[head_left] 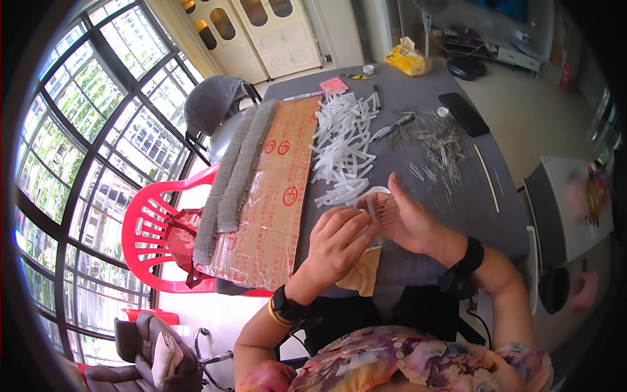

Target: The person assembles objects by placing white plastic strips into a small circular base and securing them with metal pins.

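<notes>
A narrow pale strip with a row of thin metal pins [381, 214] stands between my hands like a comb. My left hand [338, 243] is closed, its fingertips pinching at the strip's near side. Behind the pins is my right hand [413, 221], palm turned inward, thumb raised and fingers stretched out; the pins lie across its fingers. Just beyond my hands spreads a heap of white plastic strips [343, 147]. To its right lies a loose scatter of thin metal pins [445, 147]. A tan cloth [361, 274] lies at the table's near edge, partly under my left hand.
On the grey table [418, 85], a taped brown cardboard sheet [277, 189] carries long rows of pinned strips [228, 170]. A pen-like tool [395, 124], black case [464, 114], thin wooden stick [486, 178] and yellow packet [408, 59] lie around. A red plastic chair [140, 222] stands left.
</notes>
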### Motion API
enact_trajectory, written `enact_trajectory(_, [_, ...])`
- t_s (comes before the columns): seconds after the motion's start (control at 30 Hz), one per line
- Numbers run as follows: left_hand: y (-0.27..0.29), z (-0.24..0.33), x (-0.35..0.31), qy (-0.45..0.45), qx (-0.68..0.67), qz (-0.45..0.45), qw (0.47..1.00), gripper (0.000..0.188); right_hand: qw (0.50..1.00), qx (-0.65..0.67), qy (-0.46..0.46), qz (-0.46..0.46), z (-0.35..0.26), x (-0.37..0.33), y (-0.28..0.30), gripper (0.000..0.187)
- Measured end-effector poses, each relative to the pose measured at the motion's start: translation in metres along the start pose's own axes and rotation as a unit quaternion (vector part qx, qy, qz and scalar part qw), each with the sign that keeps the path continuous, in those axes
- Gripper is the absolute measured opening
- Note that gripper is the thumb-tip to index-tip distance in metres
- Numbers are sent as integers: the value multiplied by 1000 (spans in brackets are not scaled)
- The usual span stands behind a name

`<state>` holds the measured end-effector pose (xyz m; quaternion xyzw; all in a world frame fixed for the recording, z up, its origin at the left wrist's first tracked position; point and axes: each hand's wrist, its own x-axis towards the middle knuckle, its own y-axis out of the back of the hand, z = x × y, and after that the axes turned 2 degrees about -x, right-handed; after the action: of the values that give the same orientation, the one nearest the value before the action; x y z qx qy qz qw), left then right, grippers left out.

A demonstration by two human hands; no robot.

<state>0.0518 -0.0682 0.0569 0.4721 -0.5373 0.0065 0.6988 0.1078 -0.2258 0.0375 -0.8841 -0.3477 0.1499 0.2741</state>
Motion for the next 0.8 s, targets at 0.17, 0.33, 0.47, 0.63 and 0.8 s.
enact_trajectory(0.17, [-2, 4, 2, 99, -128, 62, 985, 23, 998, 6, 63, 28, -13, -1, 14, 76])
enact_trajectory(0.33, [-3, 7, -4, 525, -573, 55, 627, 25, 873, -335, 344, 80, -35, -5, 20, 73])
enact_trajectory(0.47, [-12, 15, -1, 548, -632, 22, 548, 28, 846, -426, 320, -8, -21, -8, -5, 80])
enact_trajectory(0.63, [7, 12, -8, 567, -585, 21, 580, 32, 891, -336, 298, 64, -28, -2, 5, 85])
enact_trajectory(0.8, [57, -35, -61, 589, -458, 170, 644, 52, 902, -313, 279, 100, -24, -12, 25, 60])
